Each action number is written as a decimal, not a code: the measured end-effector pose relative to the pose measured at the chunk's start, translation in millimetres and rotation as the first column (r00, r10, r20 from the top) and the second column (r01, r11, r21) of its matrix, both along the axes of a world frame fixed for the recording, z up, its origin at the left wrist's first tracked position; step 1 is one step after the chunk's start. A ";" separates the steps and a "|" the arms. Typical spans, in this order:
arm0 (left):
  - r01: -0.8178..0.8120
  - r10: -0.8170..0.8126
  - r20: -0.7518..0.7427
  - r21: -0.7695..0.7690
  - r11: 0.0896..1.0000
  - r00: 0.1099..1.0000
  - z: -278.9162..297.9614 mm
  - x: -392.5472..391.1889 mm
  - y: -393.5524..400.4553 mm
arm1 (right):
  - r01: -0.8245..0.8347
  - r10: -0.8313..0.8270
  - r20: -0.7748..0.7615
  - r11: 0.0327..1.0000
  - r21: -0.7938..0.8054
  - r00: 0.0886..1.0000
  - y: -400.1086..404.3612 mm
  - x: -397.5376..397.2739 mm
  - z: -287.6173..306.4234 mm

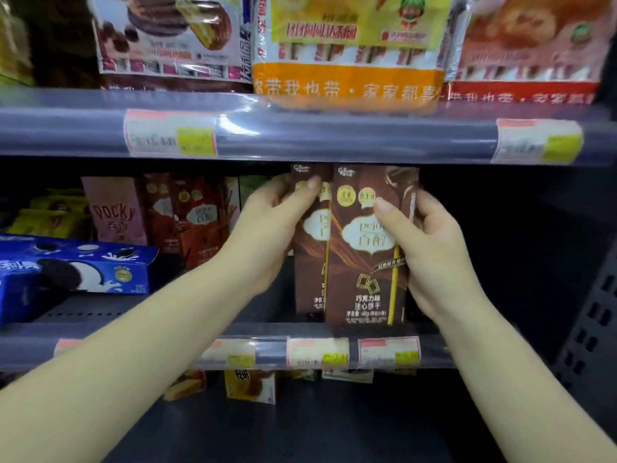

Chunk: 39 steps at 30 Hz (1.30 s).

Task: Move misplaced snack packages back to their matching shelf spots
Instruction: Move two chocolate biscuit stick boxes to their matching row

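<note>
Gripping brown boxes [364, 248], pink Pocky box [115, 212]

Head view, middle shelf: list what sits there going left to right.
Blue cardboard cookie box → pink Pocky box → red-brown biscuit-stick boxes → left hand → two dark brown chocolate biscuit-stick boxes, held from both sides → right hand.

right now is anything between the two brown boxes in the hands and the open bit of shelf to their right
Nothing visible. The left hand and right hand hold the two brown boxes upright at the middle shelf's front edge. The shelf space right of them looks dark and bare, though its back is too dim to check.
</note>
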<state>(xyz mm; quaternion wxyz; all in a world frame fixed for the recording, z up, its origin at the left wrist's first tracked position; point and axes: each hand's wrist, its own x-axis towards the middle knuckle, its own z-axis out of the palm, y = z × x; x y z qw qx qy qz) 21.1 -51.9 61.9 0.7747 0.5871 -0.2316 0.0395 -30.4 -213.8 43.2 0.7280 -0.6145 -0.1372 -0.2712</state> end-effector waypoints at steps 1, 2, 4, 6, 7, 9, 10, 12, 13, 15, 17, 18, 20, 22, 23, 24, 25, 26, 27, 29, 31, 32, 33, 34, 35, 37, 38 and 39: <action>0.001 -0.001 -0.002 0.003 1.000 1.000 0.8 3.9 -6.3 | 0.010 -0.010 0.014 1.000 -0.005 1.000 -1.4 8.4 2.4; 0.004 -0.004 -0.006 0.003 1.000 1.000 0.7 8.5 -12.7 | 0.026 -0.025 0.030 0.999 -0.020 0.999 -2.3 17.3 3.9; -0.002 0.003 -0.036 0.020 1.000 0.999 -1.2 15.9 -23.9 | 0.073 -0.069 0.055 0.994 -0.082 0.996 -3.4 35.9 3.2; -0.015 0.019 -0.053 0.073 0.997 0.998 -5.2 22.1 -32.0 | 0.140 -0.132 0.061 0.979 -0.147 0.989 -5.2 51.5 -2.5; -0.018 0.022 -0.028 0.124 0.992 0.999 -8.9 25.1 -33.9 | 0.166 -0.158 0.060 0.971 -0.174 0.986 -6.7 57.7 -6.7; -0.030 0.020 0.048 0.230 0.973 0.999 -19.8 30.7 -33.8 | 0.197 -0.185 0.070 0.950 -0.243 0.980 -10.4 64.4 -15.7; -0.031 0.013 0.070 0.268 0.963 0.997 -26.2 35.3 -31.6 | 0.204 -0.194 0.065 0.935 -0.291 0.979 -11.8 65.3 -19.3; -0.064 0.020 0.127 0.353 0.934 0.992 -35.1 40.3 -24.2 | 0.193 -0.196 0.031 0.904 -0.382 0.980 -16.3 65.5 -26.2; -0.112 0.045 0.174 0.401 0.909 0.984 -37.8 42.9 -20.1 | 0.175 -0.187 0.014 0.893 -0.414 0.982 -19.5 65.4 -28.7; -0.217 0.078 0.294 0.477 0.852 0.953 -40.2 44.0 -13.7 | 0.142 -0.169 -0.017 0.876 -0.460 0.986 -27.2 62.9 -29.6; -0.309 0.064 0.443 0.508 0.804 0.894 -39.2 39.9 -8.9 | 0.100 -0.134 -0.027 0.845 -0.525 0.991 -35.1 57.7 -26.5; -0.345 0.051 0.503 0.512 0.787 0.863 -39.2 37.9 -6.2 | 0.081 -0.116 -0.028 0.829 -0.553 0.993 -38.7 54.2 -24.8; -0.377 0.012 0.572 0.526 0.762 0.820 -40.2 35.8 0.2 | 0.069 -0.103 -0.028 0.819 -0.570 0.994 -46.8 50.7 -25.7; -0.376 -0.010 0.583 0.536 0.756 0.812 -41.8 35.3 4.1 | 0.031 -0.073 -0.053 0.827 -0.561 0.996 -52.2 47.2 -28.7; -0.361 -0.012 0.575 0.530 0.768 0.818 -42.6 35.8 4.7 | 0.016 -0.064 -0.067 0.828 -0.560 0.996 -52.4 45.4 -29.8; -0.328 -0.016 0.553 0.517 0.790 0.833 -43.2 36.1 4.5 | 0.011 -0.066 -0.079 0.830 -0.558 0.995 -52.3 44.8 -30.6; -0.285 -0.026 0.526 0.501 0.817 0.850 -43.6 36.1 3.8 | 0.014 -0.071 -0.084 0.836 -0.549 0.994 -52.4 45.0 -31.8; -0.248 -0.038 0.507 0.485 0.839 0.861 -43.9 36.3 2.6 | 0.023 -0.077 -0.079 0.846 -0.532 0.994 -52.3 45.9 -33.5; -0.226 -0.044 0.498 0.468 0.855 0.866 -43.6 36.0 1.3 | 0.035 -0.083 -0.071 0.856 -0.516 0.994 -51.5 46.0 -34.5; -0.212 -0.031 0.490 0.432 0.877 0.871 -44.3 36.7 -0.7 | 0.054 -0.089 -0.050 0.877 -0.478 0.995 -49.6 46.0 -36.6; -0.204 -0.006 0.475 0.389 0.899 0.880 -45.7 38.1 -0.9 | 0.064 -0.090 -0.043 0.907 -0.416 0.995 -48.4 45.3 -39.3; -0.197 0.003 0.470 0.364 0.910 0.883 -46.4 38.9 0.1 | 0.067 -0.090 -0.041 0.920 -0.386 0.995 -46.9 44.7 -40.1; -0.197 0.011 0.469 0.349 0.916 0.883 -46.6 39.4 1.4 | 0.075 -0.094 -0.035 0.927 -0.367 0.995 -45.1 44.2 -40.8; -0.207 0.018 0.476 0.347 0.915 0.879 -46.8 40.1 2.7 | 0.091 -0.109 -0.027 0.926 -0.365 0.994 -43.6 45.1 -42.1; -0.215 0.019 0.483 0.355 0.910 0.876 -47.0 40.4 3.9 | 0.111 -0.128 -0.022 0.923 -0.370 0.992 -41.8 45.8 -43.0; -0.202 0.005 0.458 0.383 0.901 0.889 -48.5 39.6 4.3 | 0.132 -0.154 -0.027 0.913 -0.386 0.988 -38.3 46.8 -44.0; -0.179 -0.007 0.428 0.393 0.902 0.904 -50.2 38.9 4.4 | 0.134 -0.162 -0.037 0.907 -0.399 0.986 -37.2 46.8 -44.2; -0.160 -0.013 0.396 0.400 0.902 0.918 -52.4 38.2 4.7 | 0.136 -0.172 -0.050 0.901 -0.413 0.984 -36.3 46.5 -44.6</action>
